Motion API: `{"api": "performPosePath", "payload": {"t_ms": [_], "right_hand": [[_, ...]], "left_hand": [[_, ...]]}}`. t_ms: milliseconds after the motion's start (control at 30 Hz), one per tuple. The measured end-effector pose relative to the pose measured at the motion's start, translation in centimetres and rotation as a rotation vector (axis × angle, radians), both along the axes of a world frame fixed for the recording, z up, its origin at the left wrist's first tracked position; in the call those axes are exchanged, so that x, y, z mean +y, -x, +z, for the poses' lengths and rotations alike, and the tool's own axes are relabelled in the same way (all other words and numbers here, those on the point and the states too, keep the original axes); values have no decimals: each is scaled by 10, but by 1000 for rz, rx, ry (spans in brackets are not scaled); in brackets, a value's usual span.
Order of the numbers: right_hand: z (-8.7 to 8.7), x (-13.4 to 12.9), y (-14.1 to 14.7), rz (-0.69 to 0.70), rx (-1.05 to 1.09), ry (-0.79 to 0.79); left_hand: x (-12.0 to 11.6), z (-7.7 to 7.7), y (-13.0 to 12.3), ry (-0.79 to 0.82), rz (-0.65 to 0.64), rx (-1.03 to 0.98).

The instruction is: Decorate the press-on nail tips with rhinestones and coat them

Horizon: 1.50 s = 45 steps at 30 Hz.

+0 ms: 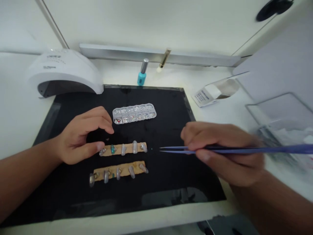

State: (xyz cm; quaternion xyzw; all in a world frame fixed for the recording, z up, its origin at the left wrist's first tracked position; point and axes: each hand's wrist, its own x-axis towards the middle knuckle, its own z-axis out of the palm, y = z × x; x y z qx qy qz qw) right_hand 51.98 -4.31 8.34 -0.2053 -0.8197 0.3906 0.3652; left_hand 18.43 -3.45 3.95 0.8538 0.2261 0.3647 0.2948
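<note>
My left hand [84, 135] rests with fingers curled and apart, its thumb at the left end of the upper tan strip [118, 149], which carries several false nails, one of them teal [112, 149]. My right hand [220, 150] grips blue tweezers [230, 150]; their two tips are slightly apart, pointing left toward a tiny teal speck [151, 148] on the black mat. Nearer the front lies a second tan strip [124, 169] with clear and greyish nails. Behind the strips sits a clear compartment case [134, 113] of small gems.
A white dome-shaped lamp [68, 68] stands at the back left. Behind the black mat [168, 182] are a turquoise bottle [141, 76] and a gold-handled brush [164, 58]. An opened white box [207, 94] and a clear container [288, 120] are at the right.
</note>
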Motion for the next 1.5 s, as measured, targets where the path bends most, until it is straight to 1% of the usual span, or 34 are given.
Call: {"api": "performPosePath", "payload": {"t_ms": [67, 133, 200, 267, 367, 500, 633, 867, 1033, 1133, 1333, 1500], "right_hand": [[-16, 0, -6, -13, -31, 27], [-29, 0, -6, -2, -20, 24], [-36, 1, -3, 13, 3, 18], [-38, 3, 0, 27, 17, 24], [-40, 6, 2, 43, 26, 39], [-42, 7, 2, 48, 21, 49], [-43, 7, 1, 74, 4, 44], [-43, 7, 0, 91, -31, -11], [-41, 5, 1, 68, -60, -22], [-40, 4, 1, 60, -78, -26], [-40, 4, 1, 56, -69, -34], [-40, 3, 1, 47, -66, -45]], "left_hand": [[0, -2, -1, 16, -26, -7], [0, -3, -2, 45, -32, -19], [0, -5, -2, 74, -19, -18], [-1, -5, -2, 97, -2, -4], [0, -2, -1, 112, 10, 23], [0, 3, 1, 95, -9, 111], [-1, 4, 1, 115, 39, 70], [4, 4, 3, 21, -30, 127], [3, 4, 2, 49, 9, 134], [2, 4, 3, 37, -9, 136], [2, 3, 4, 58, 4, 161], [4, 4, 3, 26, -20, 121]]}}
